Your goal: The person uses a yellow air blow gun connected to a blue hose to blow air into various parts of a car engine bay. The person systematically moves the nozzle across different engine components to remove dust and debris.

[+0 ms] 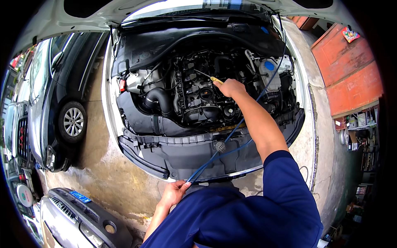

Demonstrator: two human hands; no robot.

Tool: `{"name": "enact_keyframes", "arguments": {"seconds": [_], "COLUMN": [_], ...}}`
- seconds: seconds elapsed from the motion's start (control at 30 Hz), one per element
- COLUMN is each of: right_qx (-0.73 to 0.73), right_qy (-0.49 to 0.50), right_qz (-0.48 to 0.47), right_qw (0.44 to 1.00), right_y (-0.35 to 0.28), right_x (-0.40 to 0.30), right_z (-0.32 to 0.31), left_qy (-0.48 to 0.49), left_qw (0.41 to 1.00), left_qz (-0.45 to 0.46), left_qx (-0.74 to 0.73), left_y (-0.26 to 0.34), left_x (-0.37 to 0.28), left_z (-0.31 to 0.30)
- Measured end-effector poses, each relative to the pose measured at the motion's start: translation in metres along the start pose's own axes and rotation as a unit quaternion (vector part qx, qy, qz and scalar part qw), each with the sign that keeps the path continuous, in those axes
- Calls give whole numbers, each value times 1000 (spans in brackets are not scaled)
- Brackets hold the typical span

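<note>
My right hand (232, 88) is closed around the yellow handle of a screwdriver (216, 80), or a similar thin-shafted tool. Its shaft points up and left over the ignition coil area of an exposed car engine (194, 83). The black oil filler cap (206, 92) lies just below and left of the tool. Low in the view, my left hand (174, 192) pinches blue hoses or cables (201, 169) at the car's front edge. One blue line runs up across the engine bay, past the coolant or washer reservoir (270, 76) with a blue cap.
The raised hood (83, 18) arches overhead on struts. A black air intake hose (159, 96) and the front cover panel (189, 155) frame the engine. A dark car (73, 119) stands left, a detached bumper (90, 214) lower left, shelves (363, 121) at right.
</note>
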State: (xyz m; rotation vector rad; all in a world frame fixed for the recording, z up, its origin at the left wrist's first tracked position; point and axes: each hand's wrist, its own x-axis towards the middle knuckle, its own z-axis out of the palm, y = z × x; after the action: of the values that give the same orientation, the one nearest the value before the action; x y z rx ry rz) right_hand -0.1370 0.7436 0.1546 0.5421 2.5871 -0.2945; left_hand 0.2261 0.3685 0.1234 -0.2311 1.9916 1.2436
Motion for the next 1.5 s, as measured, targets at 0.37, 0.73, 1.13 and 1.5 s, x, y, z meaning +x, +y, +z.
{"name": "enact_keyframes", "arguments": {"seconds": [0.37,0.73,1.13,1.5], "right_qx": [12,-34,-23,-32], "right_qy": [21,32,12,23], "right_qz": [12,-10,-3,-22], "right_qw": [1000,999,1000,999], "right_y": [5,-23,-32,-32], "right_x": [-10,-14,-27,-26], "right_z": [14,-1,0,-2], "left_qy": [-9,-4,-1,-4], "left_qw": [1000,1000,999,999], "left_qz": [-2,-8,22,2], "left_qx": [-5,-16,-33,-36], "left_y": [-9,-3,-25,-21], "left_x": [-2,-7,-2,-7], "left_z": [1,-4,0,-3]}}
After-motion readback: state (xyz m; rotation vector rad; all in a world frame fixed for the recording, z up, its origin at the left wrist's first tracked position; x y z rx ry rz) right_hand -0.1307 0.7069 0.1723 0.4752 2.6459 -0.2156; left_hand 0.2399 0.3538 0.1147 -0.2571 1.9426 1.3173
